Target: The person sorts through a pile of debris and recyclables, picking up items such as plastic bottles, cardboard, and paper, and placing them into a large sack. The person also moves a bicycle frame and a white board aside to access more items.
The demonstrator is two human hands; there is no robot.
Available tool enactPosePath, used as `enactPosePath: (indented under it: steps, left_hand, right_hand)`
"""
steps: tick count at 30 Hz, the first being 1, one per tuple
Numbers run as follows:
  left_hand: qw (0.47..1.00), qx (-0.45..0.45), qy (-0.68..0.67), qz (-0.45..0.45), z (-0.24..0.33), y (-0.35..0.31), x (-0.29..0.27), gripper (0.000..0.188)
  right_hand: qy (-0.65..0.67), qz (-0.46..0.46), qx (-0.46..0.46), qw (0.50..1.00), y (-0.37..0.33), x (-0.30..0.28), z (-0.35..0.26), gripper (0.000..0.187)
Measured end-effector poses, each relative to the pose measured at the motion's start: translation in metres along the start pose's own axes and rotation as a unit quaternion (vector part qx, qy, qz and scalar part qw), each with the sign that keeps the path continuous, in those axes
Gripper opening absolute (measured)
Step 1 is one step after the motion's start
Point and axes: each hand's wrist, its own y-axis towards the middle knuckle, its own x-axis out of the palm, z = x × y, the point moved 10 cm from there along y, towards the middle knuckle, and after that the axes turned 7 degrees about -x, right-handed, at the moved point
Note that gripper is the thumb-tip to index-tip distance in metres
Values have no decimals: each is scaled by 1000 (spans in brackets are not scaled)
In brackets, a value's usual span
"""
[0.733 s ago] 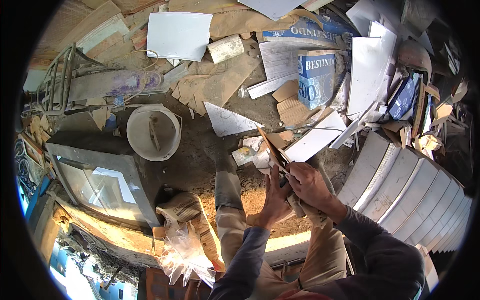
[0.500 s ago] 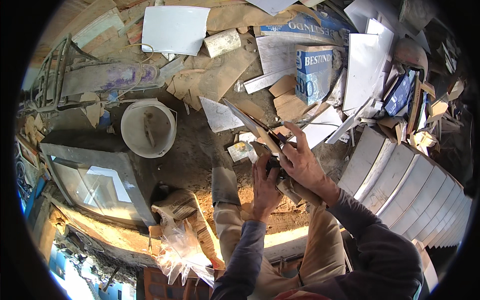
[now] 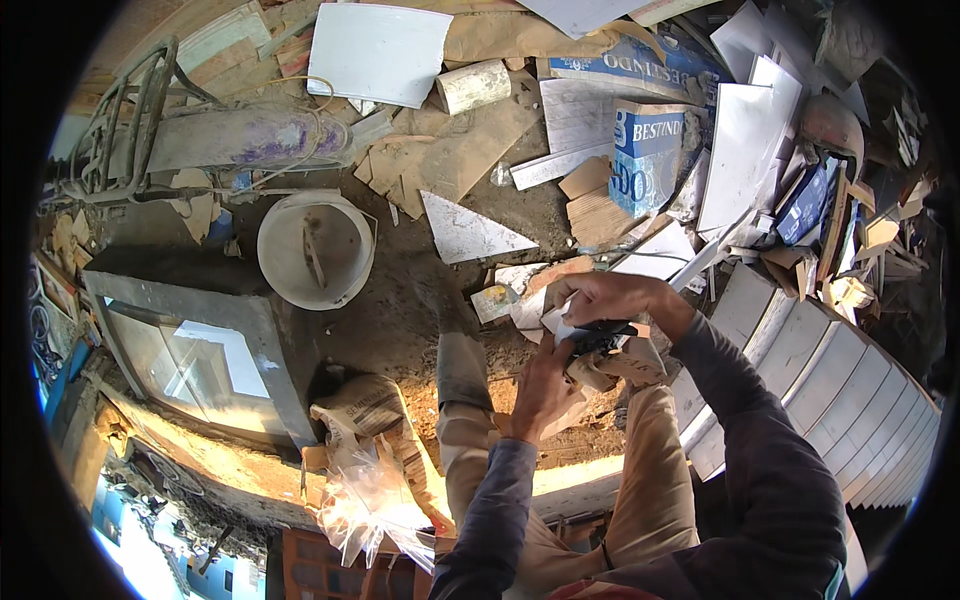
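Note:
My left hand (image 3: 543,392) is closed, its fingertips at the lower end of a small white tile piece (image 3: 557,319). From the right, my right hand (image 3: 612,298) bends over with curled fingers on the upper part of that piece. Just below the right hand, a black object (image 3: 598,340) lies against the left fingers; its kind is partly hidden. A torn brown cardboard piece (image 3: 638,360) sits beside it, above my knee. On the ground past my hands lie broken tile pieces (image 3: 492,303) and a white triangular tile piece (image 3: 472,232).
A white bucket (image 3: 368,262) with a stick in it stands at left, near a grey glass-fronted frame (image 3: 190,262). At right is a long row of stacked tiles (image 3: 830,370). Blue-and-white cartons (image 3: 640,165) and scraps lie beyond; a paper sack (image 3: 365,405) is near my left leg.
The long pointed piece that stuck out past my hands is gone from between them. My right hand's outstretched forefinger has curled inward over a small white piece. The view has shifted slightly.

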Motion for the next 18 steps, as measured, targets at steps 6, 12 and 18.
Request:
enactPosePath:
  steps: [6, 12, 18]
  left_hand:
    - [998, -53, -9, 12, -25, 0, -18, 72]
    - [996, -79, -36, 9, -40, 3, -32, 69]
    - [997, -63, -41, 16, -39, 5, -35, 76]
  right_hand:
    - [274, 382, -17, 882, 188, -153, 47, 33]
    - [431, 578, 11, 692, 265, -179, 86, 50]
    - [495, 479, -116, 715, 267, -180, 48, 48]
